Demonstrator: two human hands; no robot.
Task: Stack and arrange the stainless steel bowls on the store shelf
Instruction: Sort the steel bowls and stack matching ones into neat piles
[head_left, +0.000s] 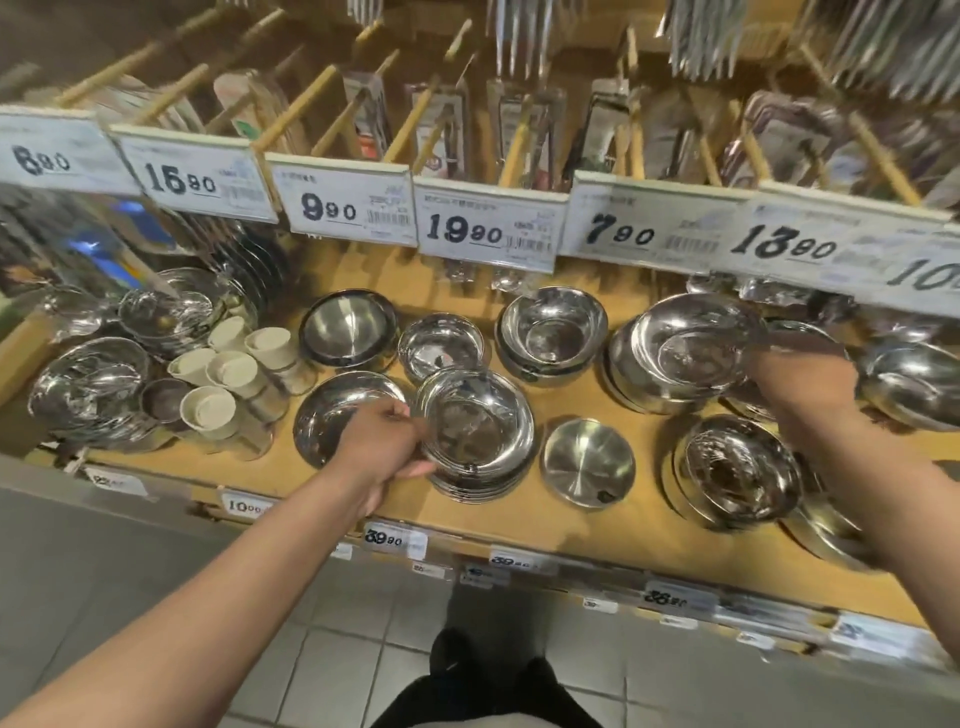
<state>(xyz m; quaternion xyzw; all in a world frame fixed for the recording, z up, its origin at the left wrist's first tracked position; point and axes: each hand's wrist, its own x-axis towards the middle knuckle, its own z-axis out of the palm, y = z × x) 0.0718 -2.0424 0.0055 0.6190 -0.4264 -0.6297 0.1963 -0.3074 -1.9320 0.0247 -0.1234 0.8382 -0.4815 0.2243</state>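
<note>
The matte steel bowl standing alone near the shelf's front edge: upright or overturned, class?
Upright. The matte steel bowl shows its open mouth and brushed inner bottom, with nothing visible inside.

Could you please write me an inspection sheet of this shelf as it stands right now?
Surface: tan wooden store shelf, price labels along its front edge.
Job's things: shiny stainless steel bowls in several stacks; a brushed steel single bowl sits alone near the front.
Clutter: cream plastic cups lying tumbled at the left; wrapped bowls beside them.
Hands: left hand grips the rim of the front centre bowl stack; right hand is blurred at the rim of a rear right bowl stack, hold unclear.
Cables: nothing seen.
Surroundings: white price cards above, hanging utensils behind, grey tiled floor below.
</note>
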